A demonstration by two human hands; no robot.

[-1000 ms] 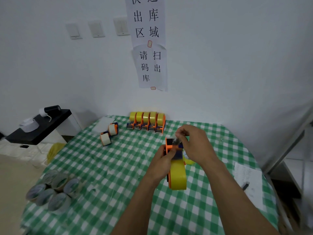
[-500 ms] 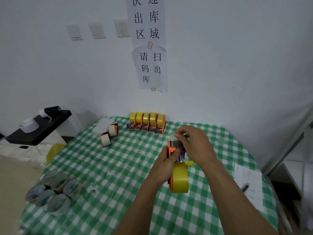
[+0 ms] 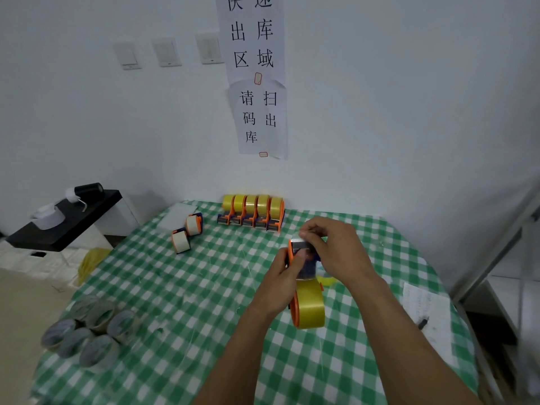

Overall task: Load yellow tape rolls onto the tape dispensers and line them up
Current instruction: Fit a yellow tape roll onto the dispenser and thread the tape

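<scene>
Far left, off the surface: black stand (image 3: 67, 226) with a black roll (image 3: 87, 189) on it. Near-left corner of the green checked surface (image 3: 175, 287): cluster of grey tape rolls (image 3: 84, 331), touching each other. Further back, two dispensers with white rolls (image 3: 187, 233), side by side, tilted. By the wall, row of five loaded dispensers (image 3: 252, 213) with yellow tape, packed tight. Centre-right, above the surface: left hand (image 3: 285, 277) grips the orange dispenser (image 3: 292, 251) from the left, fingers curled round its frame. Yellow roll (image 3: 311, 305) sits mounted on the near end of it. Right hand (image 3: 336, 247) closes on the far top end of the same dispenser, fingertips pinching there; exact thing pinched too small to tell. Right edge: paper sheet (image 3: 423, 305) with a pen (image 3: 423, 321) on it.
</scene>
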